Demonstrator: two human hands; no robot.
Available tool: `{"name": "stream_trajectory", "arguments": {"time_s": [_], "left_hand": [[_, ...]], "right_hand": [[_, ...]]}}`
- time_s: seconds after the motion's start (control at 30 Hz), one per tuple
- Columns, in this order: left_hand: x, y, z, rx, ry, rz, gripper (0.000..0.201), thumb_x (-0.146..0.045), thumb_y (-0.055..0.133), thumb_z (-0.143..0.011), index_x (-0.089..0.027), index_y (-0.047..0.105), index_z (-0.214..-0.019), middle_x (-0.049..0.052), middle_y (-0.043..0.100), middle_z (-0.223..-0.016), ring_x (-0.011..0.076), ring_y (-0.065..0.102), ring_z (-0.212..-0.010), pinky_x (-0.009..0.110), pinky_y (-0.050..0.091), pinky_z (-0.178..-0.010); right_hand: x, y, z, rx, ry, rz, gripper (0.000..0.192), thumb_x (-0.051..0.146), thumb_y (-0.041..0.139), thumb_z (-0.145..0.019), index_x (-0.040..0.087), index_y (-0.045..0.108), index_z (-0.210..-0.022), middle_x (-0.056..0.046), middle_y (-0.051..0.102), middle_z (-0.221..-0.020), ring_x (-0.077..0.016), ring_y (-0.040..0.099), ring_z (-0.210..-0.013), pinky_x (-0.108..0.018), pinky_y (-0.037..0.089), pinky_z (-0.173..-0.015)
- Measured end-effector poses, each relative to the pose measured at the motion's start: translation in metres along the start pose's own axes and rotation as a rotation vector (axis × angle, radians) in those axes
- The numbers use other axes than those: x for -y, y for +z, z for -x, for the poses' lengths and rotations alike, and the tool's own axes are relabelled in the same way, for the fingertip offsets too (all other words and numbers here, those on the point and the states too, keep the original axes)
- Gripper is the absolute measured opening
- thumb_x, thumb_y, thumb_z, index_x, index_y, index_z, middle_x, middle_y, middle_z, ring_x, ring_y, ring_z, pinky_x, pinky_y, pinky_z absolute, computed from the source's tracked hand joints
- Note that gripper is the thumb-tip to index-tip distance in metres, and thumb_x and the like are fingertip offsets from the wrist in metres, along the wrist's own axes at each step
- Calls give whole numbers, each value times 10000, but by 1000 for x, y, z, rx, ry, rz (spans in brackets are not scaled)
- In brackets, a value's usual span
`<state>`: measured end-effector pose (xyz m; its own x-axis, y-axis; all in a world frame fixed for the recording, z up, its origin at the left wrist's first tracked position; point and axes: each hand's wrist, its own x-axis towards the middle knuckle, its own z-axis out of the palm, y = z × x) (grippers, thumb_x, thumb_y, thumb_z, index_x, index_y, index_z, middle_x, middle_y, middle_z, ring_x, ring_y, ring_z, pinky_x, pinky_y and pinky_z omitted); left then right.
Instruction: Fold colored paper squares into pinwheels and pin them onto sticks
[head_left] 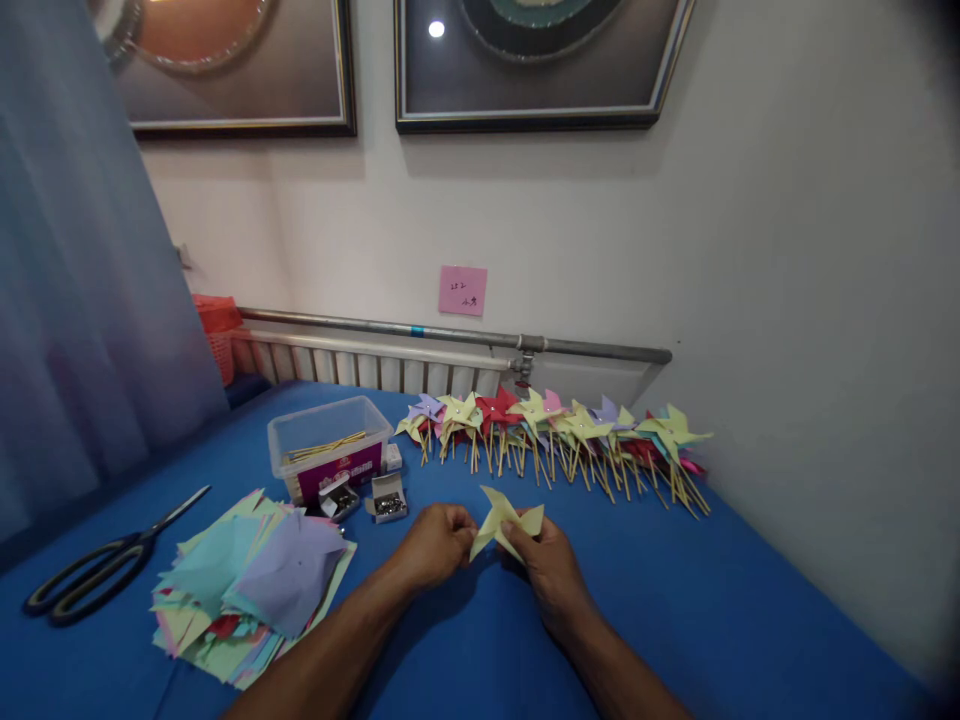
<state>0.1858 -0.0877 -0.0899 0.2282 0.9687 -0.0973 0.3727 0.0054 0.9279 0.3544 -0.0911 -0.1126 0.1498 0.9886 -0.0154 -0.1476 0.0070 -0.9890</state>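
Observation:
A pale yellow paper pinwheel (491, 522) is held over the blue table. My right hand (553, 575) grips it, with the thumb pressed on its middle and the fingers behind. Just to its left, my left hand (437, 545) has its fingers pinched together beside the pinwheel's left blade. What those fingertips hold, if anything, is hidden. Two small open boxes of metal pins (388, 503) stand beyond my left hand. Left of my left forearm lies a pile of cut paper sheets (289, 570) in several colours, with a purple one on top.
Finished pinwheels on sticks (581, 428) lie in a row along the wall. A clear plastic box (330, 425) with thin sticks stands at the back left. Black-handled scissors (112, 565) lie at the far left, near a blue curtain (97, 300). A metal pipe (450, 335) crosses the wall.

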Motion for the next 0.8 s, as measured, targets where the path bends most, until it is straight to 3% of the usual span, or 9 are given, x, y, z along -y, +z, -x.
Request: {"name": "stream_trajectory", "arguments": {"time_s": [0.8], "left_hand": [[-2, -1, 2, -1, 3, -24, 130, -198, 487, -768, -168, 611, -743, -36, 560, -522, 93, 410, -441, 209, 305, -469]], "right_hand": [[2, 0, 2, 5, 0, -66, 494, 471, 872, -535, 184, 626, -854, 29, 648, -598, -158, 594, -518, -260, 472, -534]]}}
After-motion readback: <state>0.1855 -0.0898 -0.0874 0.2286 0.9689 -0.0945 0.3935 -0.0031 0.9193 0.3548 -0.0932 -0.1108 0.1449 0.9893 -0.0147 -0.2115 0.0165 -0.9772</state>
